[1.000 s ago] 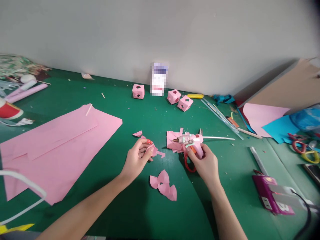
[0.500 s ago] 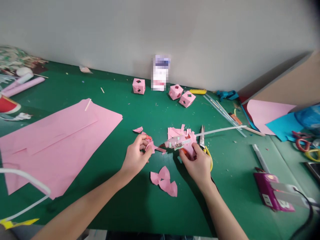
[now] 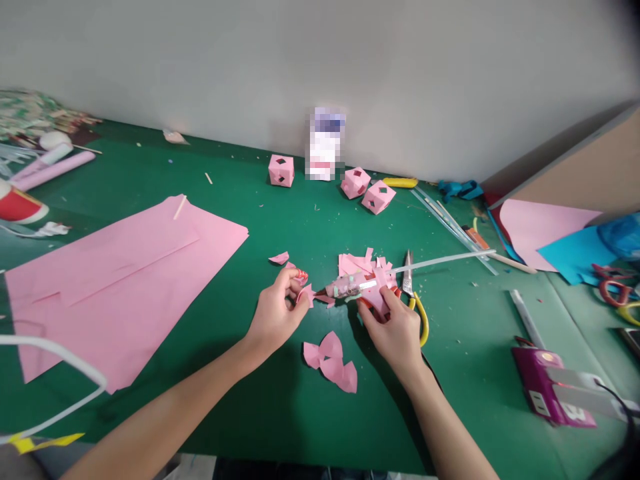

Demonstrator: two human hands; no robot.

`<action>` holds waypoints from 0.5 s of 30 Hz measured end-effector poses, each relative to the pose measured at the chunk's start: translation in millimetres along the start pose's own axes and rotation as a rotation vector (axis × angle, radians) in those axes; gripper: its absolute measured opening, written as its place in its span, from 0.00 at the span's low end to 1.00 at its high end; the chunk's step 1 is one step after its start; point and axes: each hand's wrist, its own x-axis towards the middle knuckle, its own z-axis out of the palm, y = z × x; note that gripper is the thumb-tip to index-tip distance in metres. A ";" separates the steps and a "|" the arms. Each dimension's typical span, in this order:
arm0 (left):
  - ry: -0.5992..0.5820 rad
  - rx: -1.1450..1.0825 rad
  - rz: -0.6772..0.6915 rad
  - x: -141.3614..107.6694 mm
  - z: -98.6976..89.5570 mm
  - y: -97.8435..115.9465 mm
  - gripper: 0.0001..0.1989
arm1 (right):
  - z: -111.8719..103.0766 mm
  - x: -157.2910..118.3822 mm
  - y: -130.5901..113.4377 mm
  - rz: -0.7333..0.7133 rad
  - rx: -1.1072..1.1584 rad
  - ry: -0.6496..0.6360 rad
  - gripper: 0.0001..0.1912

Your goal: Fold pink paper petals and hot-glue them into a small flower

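My left hand [image 3: 280, 307] pinches a small pink paper piece [image 3: 307, 293] between thumb and fingers. My right hand [image 3: 395, 327] is wrapped round the handle of a pink glue gun [image 3: 353, 285], whose nozzle points left and appears to touch the paper piece. A long clear glue stick [image 3: 440, 260] sticks out of its back. Behind the gun lies a pile of pink paper strips [image 3: 355, 261]. Yellow-handled scissors [image 3: 420, 317] rest just right of my right hand. Nearer to me lies a folded pink paper shape [image 3: 331, 360].
Pink paper cubes with diamond holes [image 3: 281, 171] stand near the wall beside a blurred upright card [image 3: 326, 143]. Large pink sheets [image 3: 125, 287] cover the left of the green table [image 3: 240, 413]. A purple power strip [image 3: 537, 387] with a plug lies on the right.
The glue gun's nozzle has come closer to the paper in my left hand, and now meets its edge. The whole view has shifted slightly.
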 end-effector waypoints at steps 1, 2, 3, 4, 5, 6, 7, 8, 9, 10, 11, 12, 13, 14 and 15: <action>0.000 0.004 0.002 0.0 -0.1 -0.2 0.11 | -0.2 0.0 -0.1 -0.003 0.004 -0.003 0.13; 0.000 0.008 0.004 0.1 -0.1 -0.3 0.11 | -0.3 0.0 -0.1 -0.005 0.006 -0.004 0.13; 0.000 0.012 0.004 0.2 -0.2 -0.5 0.11 | -0.4 0.0 0.1 -0.005 0.007 -0.008 0.13; 0.000 0.016 0.005 0.4 -0.1 -0.7 0.12 | -0.3 -0.2 0.4 -0.005 0.006 -0.009 0.13; 0.001 0.019 0.006 0.5 -0.1 -0.9 0.12 | -0.2 -0.4 0.8 -0.006 0.005 -0.009 0.13; 0.001 0.019 0.007 0.6 -0.1 -1.0 0.12 | 0.1 -0.6 1.3 -0.007 0.003 -0.008 0.14; 0.001 0.019 0.008 0.6 0.0 -1.1 0.12 | 0.4 -0.8 1.8 -0.008 -0.002 -0.006 0.14; 0.001 0.017 0.009 0.7 0.0 -1.2 0.12 | 0.8 -1.1 2.4 -0.012 -0.008 -0.003 0.14; 0.001 0.015 0.009 0.8 0.0 -1.3 0.11 | 1.2 -1.3 2.9 -0.017 -0.015 0.001 0.15; 0.001 0.016 0.009 0.9 0.0 -1.4 0.11 | 1.7 -1.5 3.6 -0.023 -0.023 0.008 0.15; -0.001 0.017 0.008 1.0 0.0 -1.6 0.12 | 2.2 -1.6 4.3 -0.032 -0.028 0.015 0.15; -0.002 0.020 0.007 1.2 -0.1 -1.9 0.12 | 2.7 -1.6 5.0 -0.045 -0.031 0.025 0.15; -0.002 0.024 0.006 1.4 -0.1 -2.1 0.12 | 3.2 -1.6 5.9 -0.060 -0.033 0.038 0.15; -0.002 0.027 0.005 1.6 -0.2 -2.2 0.12 | 3.6 -1.5 6.7 -0.075 -0.036 0.055 0.15; -0.002 0.029 0.002 1.8 -0.2 -2.3 0.12 | 3.8 -1.3 7.5 -0.090 -0.041 0.076 0.15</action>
